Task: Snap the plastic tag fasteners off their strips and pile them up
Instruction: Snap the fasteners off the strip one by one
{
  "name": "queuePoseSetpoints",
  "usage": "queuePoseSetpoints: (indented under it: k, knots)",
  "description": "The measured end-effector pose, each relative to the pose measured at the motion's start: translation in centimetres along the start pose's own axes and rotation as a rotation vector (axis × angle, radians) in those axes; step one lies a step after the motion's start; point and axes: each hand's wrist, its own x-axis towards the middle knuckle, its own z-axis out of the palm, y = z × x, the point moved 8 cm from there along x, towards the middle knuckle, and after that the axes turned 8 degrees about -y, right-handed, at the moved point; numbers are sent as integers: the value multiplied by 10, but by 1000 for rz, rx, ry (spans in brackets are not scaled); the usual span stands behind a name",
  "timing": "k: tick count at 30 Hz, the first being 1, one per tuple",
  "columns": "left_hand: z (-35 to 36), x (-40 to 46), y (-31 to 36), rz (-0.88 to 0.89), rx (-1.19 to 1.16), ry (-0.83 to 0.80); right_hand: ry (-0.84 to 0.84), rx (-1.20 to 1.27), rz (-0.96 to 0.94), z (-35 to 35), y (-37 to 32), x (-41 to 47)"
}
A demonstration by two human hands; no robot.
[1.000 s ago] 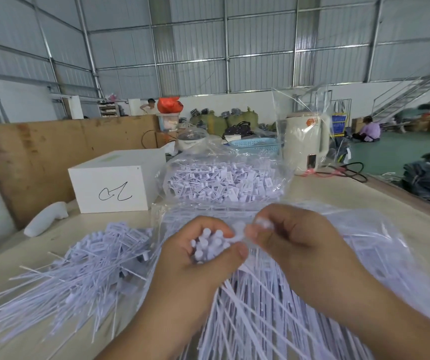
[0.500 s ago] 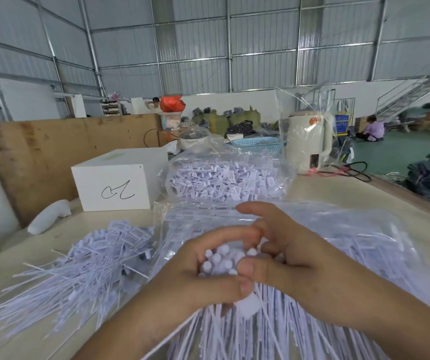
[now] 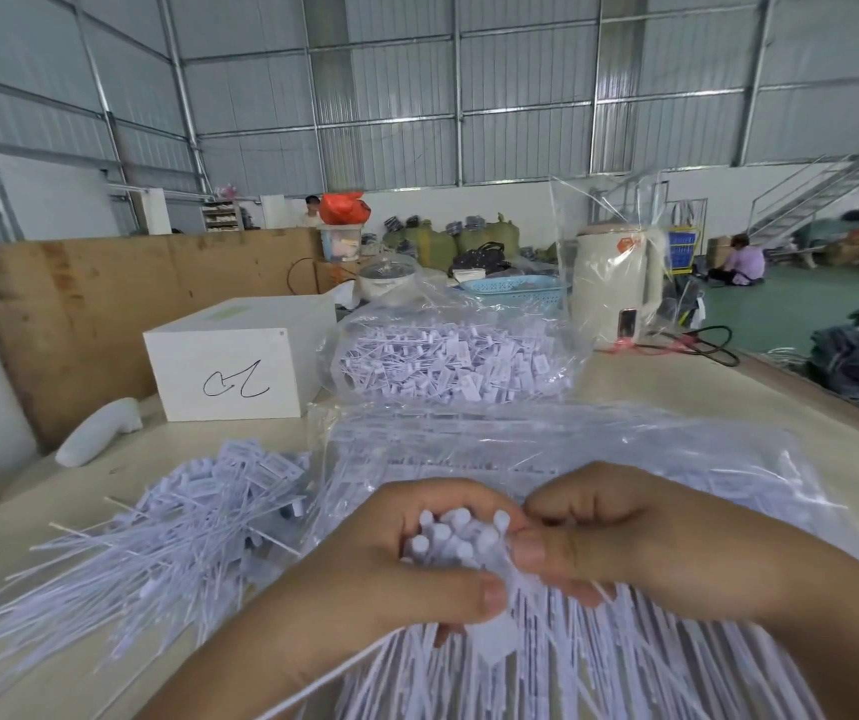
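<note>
Wooden table (image 3: pixel 677 387) carries bags (image 3: pixel 599 449) and loose pile (image 3: pixel 167 532) at left. Left hand (image 3: pixel 391 569) grips fastener bundle (image 3: pixel 451 532), heads up, stems fanning below. Right hand (image 3: pixel 625 537) pinches one head at bundle's right edge.

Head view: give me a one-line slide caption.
Left hand grips a bundle of fasteners while the right hand pinches one, with a loose pile on the table.

Both hands, left hand (image 3: pixel 391 558) and right hand (image 3: pixel 625 537), grip fastener bundle (image 3: pixel 451 532).
</note>
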Motion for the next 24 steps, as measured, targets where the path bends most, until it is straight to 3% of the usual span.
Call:
queuePoseSetpoints:
  k: [7,14,18,21,24]
  knots:
    - [-8,3,0,84,-92,417,493,-109,-20,-19,-3,-1]
    - [-17,-4,4,119,-154,578,756,-174,-117,-8,-16,-3]
    - [-19,-6,1,90,-190,580,690,-36,-148,-6,-14,3]
    - [-15,-3,2,74,-199,517,451,180,-123,-9,-3,8]
    - [-12,-2,0,43,-183,484,248,166,-21,-12,2,3]
